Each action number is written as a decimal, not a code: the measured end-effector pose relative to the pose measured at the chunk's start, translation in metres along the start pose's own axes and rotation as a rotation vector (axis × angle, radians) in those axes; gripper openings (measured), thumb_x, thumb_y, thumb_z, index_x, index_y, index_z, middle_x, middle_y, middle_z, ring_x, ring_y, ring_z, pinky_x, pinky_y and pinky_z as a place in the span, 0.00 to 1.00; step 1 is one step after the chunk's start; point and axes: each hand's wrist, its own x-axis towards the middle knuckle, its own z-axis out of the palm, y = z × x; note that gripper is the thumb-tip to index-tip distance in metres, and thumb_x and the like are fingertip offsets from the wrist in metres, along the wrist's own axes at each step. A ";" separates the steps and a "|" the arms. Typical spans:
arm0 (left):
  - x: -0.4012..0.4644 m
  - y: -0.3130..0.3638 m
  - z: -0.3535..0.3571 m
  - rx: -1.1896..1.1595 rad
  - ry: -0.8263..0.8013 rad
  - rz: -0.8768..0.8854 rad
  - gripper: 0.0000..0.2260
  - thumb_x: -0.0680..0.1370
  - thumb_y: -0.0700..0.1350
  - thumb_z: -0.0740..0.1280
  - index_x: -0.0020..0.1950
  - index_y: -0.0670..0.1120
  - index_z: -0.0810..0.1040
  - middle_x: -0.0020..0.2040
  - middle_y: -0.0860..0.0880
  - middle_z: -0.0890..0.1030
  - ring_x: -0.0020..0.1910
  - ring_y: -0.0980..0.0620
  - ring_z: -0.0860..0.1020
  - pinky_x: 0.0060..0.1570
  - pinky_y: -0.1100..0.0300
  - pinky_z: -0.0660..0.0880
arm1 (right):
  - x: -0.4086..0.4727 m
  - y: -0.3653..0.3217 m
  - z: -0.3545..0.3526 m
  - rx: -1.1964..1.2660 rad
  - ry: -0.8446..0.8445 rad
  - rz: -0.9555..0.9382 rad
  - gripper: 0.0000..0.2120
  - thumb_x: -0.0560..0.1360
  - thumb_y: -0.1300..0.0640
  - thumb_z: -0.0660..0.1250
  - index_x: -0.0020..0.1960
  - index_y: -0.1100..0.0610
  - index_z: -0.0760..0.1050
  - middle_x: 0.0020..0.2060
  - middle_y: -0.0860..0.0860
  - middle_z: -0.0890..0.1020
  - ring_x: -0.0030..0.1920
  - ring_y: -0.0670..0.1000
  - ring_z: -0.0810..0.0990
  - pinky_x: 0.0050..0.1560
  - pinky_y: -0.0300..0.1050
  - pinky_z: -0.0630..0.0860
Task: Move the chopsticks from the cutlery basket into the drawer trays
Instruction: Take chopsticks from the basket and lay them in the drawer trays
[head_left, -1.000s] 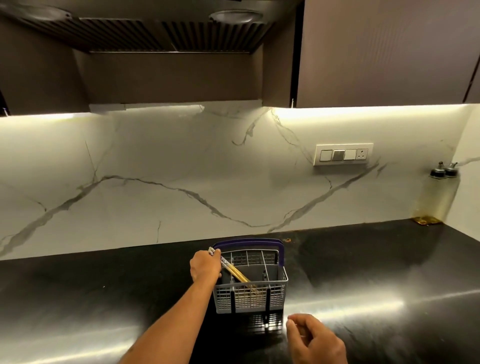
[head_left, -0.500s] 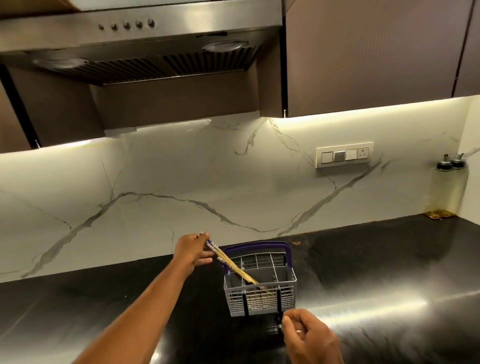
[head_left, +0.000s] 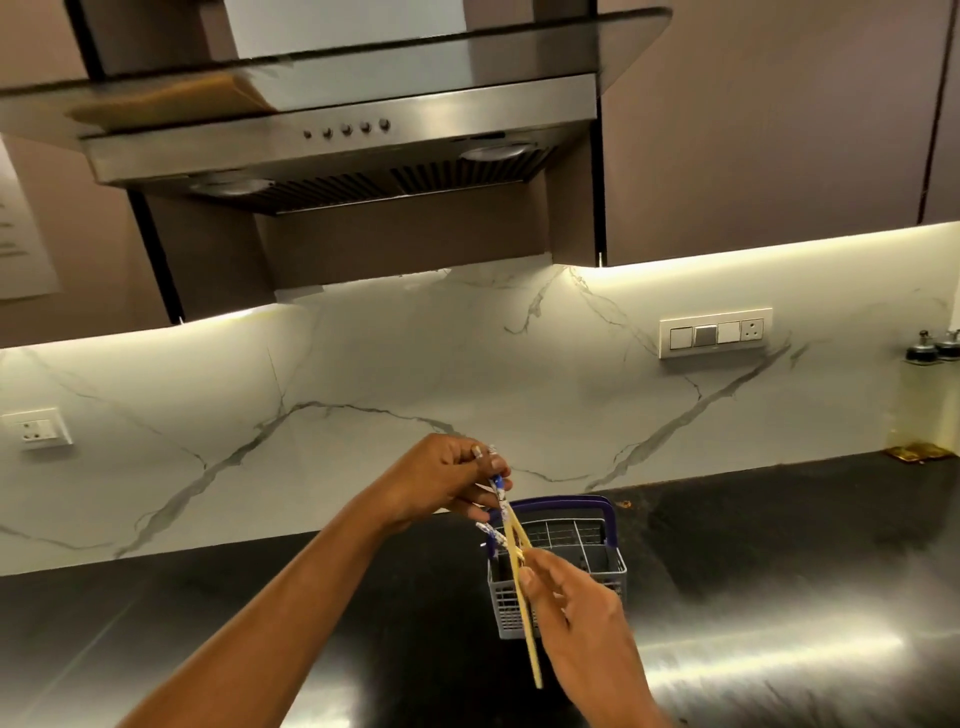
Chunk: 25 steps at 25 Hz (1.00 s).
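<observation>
Above the cutlery basket (head_left: 558, 566), chopsticks (head_left: 519, 571) now lifted clear, pinched by left hand (head_left: 447, 483) and right hand (head_left: 582, 613) fingers; drawer next.

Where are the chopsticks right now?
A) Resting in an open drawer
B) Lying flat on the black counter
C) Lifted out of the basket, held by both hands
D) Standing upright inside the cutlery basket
C: the chopsticks are up in front of the cutlery basket, the left hand pinching their patterned tops and the right hand touching the shafts.
</observation>
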 end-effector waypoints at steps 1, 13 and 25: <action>-0.006 0.004 0.002 -0.010 -0.006 0.013 0.09 0.81 0.46 0.65 0.53 0.42 0.82 0.50 0.44 0.87 0.44 0.48 0.86 0.41 0.61 0.83 | -0.002 -0.002 0.002 0.003 0.014 -0.006 0.13 0.76 0.45 0.66 0.61 0.41 0.75 0.49 0.42 0.82 0.49 0.43 0.81 0.53 0.37 0.79; -0.036 0.034 -0.009 0.019 -0.019 0.075 0.10 0.79 0.46 0.67 0.55 0.41 0.83 0.46 0.44 0.87 0.44 0.44 0.87 0.42 0.57 0.84 | -0.006 -0.028 -0.004 0.112 0.105 0.028 0.15 0.74 0.55 0.71 0.60 0.51 0.80 0.44 0.44 0.85 0.44 0.47 0.85 0.48 0.36 0.81; -0.042 0.030 -0.012 0.026 -0.079 0.098 0.11 0.79 0.46 0.67 0.56 0.41 0.82 0.45 0.42 0.86 0.38 0.49 0.85 0.38 0.61 0.83 | -0.017 -0.039 -0.011 0.341 -0.123 0.040 0.09 0.77 0.63 0.68 0.55 0.55 0.82 0.41 0.53 0.87 0.42 0.53 0.87 0.43 0.45 0.84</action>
